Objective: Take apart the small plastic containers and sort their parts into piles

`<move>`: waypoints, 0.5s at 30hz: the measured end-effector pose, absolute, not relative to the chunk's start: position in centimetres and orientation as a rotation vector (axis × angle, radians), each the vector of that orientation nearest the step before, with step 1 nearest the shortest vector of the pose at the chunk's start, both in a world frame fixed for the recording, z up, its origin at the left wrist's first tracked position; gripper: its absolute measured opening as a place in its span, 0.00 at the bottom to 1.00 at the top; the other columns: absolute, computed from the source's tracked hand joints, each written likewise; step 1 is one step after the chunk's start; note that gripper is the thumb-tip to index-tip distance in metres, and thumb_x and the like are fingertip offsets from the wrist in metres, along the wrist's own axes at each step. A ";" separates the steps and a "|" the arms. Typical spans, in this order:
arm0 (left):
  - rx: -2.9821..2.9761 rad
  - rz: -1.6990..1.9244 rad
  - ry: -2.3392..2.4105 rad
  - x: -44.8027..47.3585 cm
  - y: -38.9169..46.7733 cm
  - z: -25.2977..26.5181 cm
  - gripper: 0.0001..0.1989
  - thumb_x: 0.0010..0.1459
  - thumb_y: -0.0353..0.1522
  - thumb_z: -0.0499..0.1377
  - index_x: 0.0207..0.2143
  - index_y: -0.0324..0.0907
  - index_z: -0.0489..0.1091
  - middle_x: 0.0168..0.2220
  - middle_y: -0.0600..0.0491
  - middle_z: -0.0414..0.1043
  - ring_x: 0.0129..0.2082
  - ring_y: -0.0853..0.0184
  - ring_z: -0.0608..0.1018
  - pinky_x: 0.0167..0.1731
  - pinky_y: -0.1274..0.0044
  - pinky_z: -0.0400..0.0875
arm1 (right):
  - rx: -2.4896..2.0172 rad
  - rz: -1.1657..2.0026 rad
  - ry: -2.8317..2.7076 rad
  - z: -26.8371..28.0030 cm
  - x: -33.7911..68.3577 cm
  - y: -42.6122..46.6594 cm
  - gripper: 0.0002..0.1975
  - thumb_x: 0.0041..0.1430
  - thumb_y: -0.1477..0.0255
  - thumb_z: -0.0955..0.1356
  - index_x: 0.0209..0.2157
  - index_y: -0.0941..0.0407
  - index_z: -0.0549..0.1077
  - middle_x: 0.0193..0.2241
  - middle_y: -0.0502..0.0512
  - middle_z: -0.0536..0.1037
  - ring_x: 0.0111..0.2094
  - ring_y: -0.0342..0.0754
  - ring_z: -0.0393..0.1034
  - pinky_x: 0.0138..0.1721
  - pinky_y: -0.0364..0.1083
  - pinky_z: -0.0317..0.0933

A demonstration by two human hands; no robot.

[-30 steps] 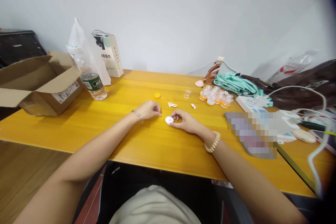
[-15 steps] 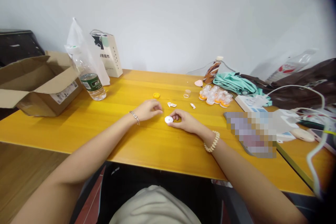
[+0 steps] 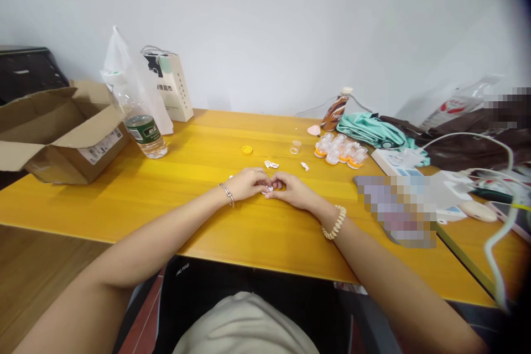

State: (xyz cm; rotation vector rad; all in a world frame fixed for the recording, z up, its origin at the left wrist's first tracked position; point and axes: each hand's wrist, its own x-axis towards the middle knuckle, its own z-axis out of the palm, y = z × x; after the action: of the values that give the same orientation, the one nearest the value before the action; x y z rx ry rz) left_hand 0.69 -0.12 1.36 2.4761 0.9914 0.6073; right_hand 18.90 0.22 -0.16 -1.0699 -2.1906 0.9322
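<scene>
Both bare hands meet over the near middle of a yellow-brown wooden table (image 3: 215, 232), at a small round white disc (image 3: 269, 189) largely covered by the fingers. The right hand (image 3: 293, 191), with a cream coiled bracelet (image 3: 334, 223) at its wrist, has its thumb and bent fingers closed to a narrow gap, pinching the disc by its edge. The left hand (image 3: 249, 181), wearing a thin silver-coloured bangle (image 3: 227, 194), has its fingers curled downward, their tips at the disc's other side; whether they grip it or merely touch it cannot be told. Just beyond the hands lie white openwork flat pieces (image 3: 271, 165) and, to the right, a small irregular white piece (image 3: 305, 166). Farther back are a round yellow lid-like part (image 3: 247, 150) — lying flat — and a small clear plastic cup (image 3: 295, 147). Right of the cup, near it, stands a cluster of clear plastic containers with orange bases (image 3: 341, 150); a pale pink flat piece (image 3: 314, 130) lies behind. At the left, an open brown cardboard box (image 3: 62, 161) stands beside a clear plastic water bottle with a green label (image 3: 143, 128).
</scene>
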 end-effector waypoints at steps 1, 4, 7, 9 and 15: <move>2.481 0.607 1.002 0.8 -0.1 1.3 0.05 0.53 0.29 0.58 0.33 0.39 0.72 0.32 0.53 0.70 0.30 0.72 0.72 0.34 0.81 0.65 | -1.071 0.939 -2.187 -0.3 18.9 0.3 0.13 0.42 0.67 0.71 0.29 0.58 0.68 0.22 0.45 0.63 0.25 0.41 0.56 0.28 0.42 0.52; 2.563 0.602 1.012 0.8 0.0 1.1 0.05 0.54 0.30 0.57 0.33 0.40 0.72 0.31 0.53 0.70 0.31 0.72 0.72 0.34 0.82 0.65 | -1.086 0.948 -2.184 -0.4 18.8 0.4 0.12 0.43 0.68 0.71 0.28 0.58 0.68 0.22 0.45 0.64 0.24 0.41 0.56 0.28 0.42 0.52; 2.719 0.589 1.045 0.7 0.0 0.8 0.08 0.57 0.33 0.54 0.35 0.42 0.72 0.33 0.53 0.70 0.32 0.71 0.72 0.33 0.81 0.64 | -1.086 0.952 -2.186 -0.3 18.8 0.4 0.11 0.44 0.68 0.71 0.29 0.58 0.68 0.23 0.46 0.65 0.25 0.41 0.57 0.29 0.42 0.53; 2.839 0.559 1.063 0.7 0.0 0.6 0.10 0.58 0.35 0.53 0.36 0.43 0.72 0.32 0.53 0.70 0.31 0.71 0.72 0.31 0.80 0.63 | -1.083 0.954 -2.185 -0.3 18.9 0.3 0.11 0.44 0.68 0.71 0.29 0.58 0.69 0.24 0.47 0.65 0.25 0.41 0.57 0.29 0.42 0.54; 3.109 0.536 1.030 0.6 0.0 0.5 0.14 0.61 0.37 0.47 0.37 0.43 0.71 0.30 0.53 0.71 0.29 0.71 0.72 0.28 0.78 0.58 | -1.090 0.946 -2.182 -0.1 18.9 0.2 0.11 0.44 0.68 0.70 0.30 0.58 0.69 0.24 0.47 0.65 0.26 0.42 0.58 0.30 0.43 0.55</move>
State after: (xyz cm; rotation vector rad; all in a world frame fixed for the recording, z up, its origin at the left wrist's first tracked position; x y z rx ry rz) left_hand 0.58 -0.03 0.54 3.1091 1.0295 0.5361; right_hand 18.91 0.23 -0.11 -1.0901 -2.1817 0.9458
